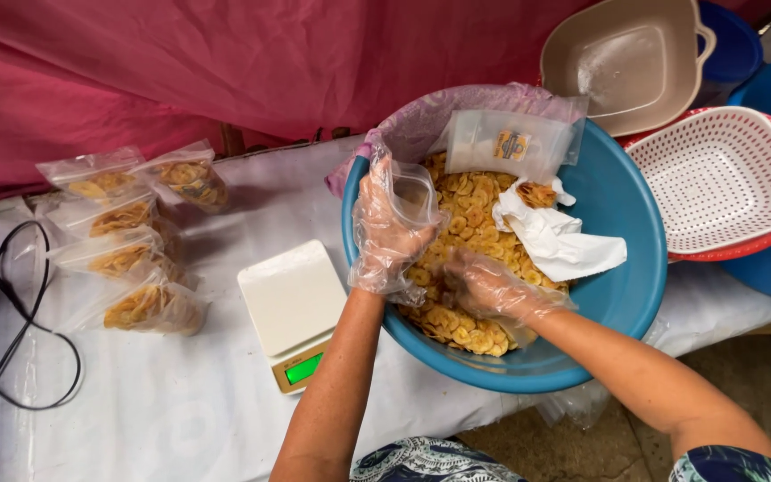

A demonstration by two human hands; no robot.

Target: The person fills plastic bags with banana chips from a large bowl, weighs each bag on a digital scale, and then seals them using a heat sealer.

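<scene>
A: What do we count, starting with the biggest?

B: We see one table (180, 411) under a white cloth, with a red curtain (180, 62) behind it. On the table sits one big blue basin (622, 210), holding a heap of yellow chips (470, 214).

A: And around the basin?

B: To its right we count one white colander (725, 174) resting in a red one, a tan tub (626, 58) above it, and more blue tubs at the right edge, cut off by the frame. Left of the basin stands one white scale (292, 308), its small display lit green, just beside the basin's rim.

A: How many filled bags do we have?

B: We count five filled bags (149, 308), clustered at the left of the table, well apart from the basin. One black cable (11, 330) loops beside them.

A: Inside the basin, besides the chips?

B: One white napkin (559, 236) lying on the chips, and a stack of empty bags (510, 143) leaning at the far rim over a purple liner.

A: And our hands?

B: Both wear thin clear gloves. Our left hand (385, 236) is closed around one small clear bag (417, 192), holding it upright with its mouth open over the chips. Our right hand (488, 286) is down in the heap, fingers curled onto the chips; we cannot tell whether it has any pinched.
</scene>
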